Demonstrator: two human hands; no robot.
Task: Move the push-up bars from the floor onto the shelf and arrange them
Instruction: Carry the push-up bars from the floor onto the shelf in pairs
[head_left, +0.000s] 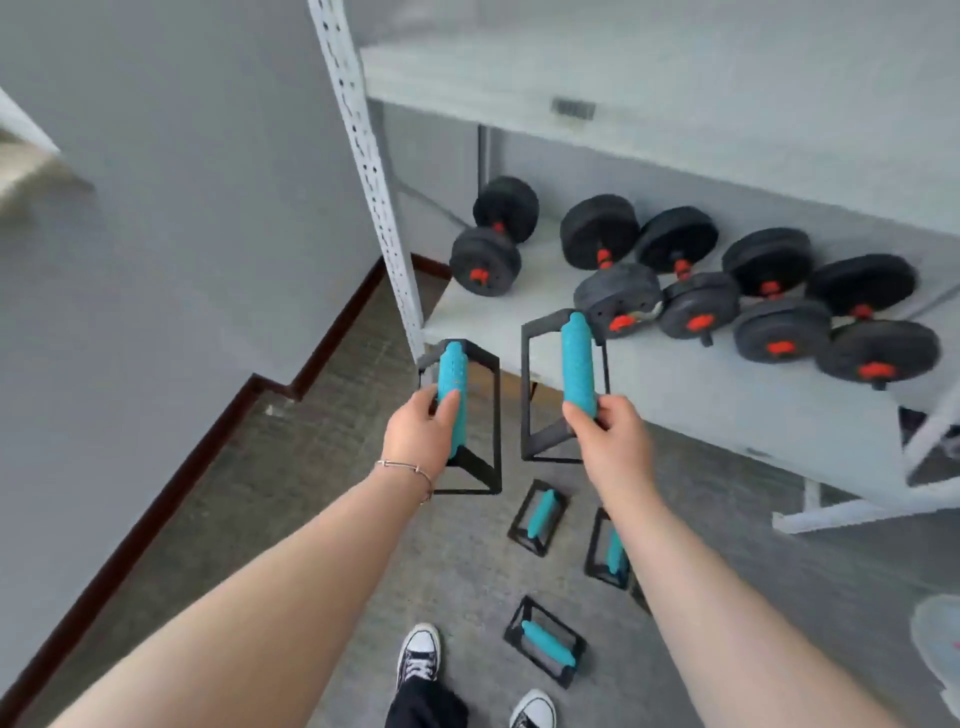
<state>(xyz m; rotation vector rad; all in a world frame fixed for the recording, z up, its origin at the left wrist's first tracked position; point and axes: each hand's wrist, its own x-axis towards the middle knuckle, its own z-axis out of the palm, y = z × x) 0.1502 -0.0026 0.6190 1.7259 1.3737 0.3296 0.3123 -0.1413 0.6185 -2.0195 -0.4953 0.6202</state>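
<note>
My left hand (423, 431) grips the teal foam handle of a black-framed push-up bar (453, 374), held in the air just left of the shelf's front corner. My right hand (610, 431) holds a second push-up bar (576, 358) by the near end of its teal handle, its far end over the front edge of the white lower shelf (488, 322). Three more push-up bars stand on the grey floor below: one (540, 514) between my arms, one (613, 551) partly hidden by my right forearm, one (548, 642) near my shoes.
Several black dumbbells (691, 291) with red collars fill the middle and right of the lower shelf; one dumbbell (493, 236) lies at the back left. A perforated white upright (374, 171) stands at the shelf's left corner. An upper shelf (675, 119) overhangs. A grey wall runs along the left.
</note>
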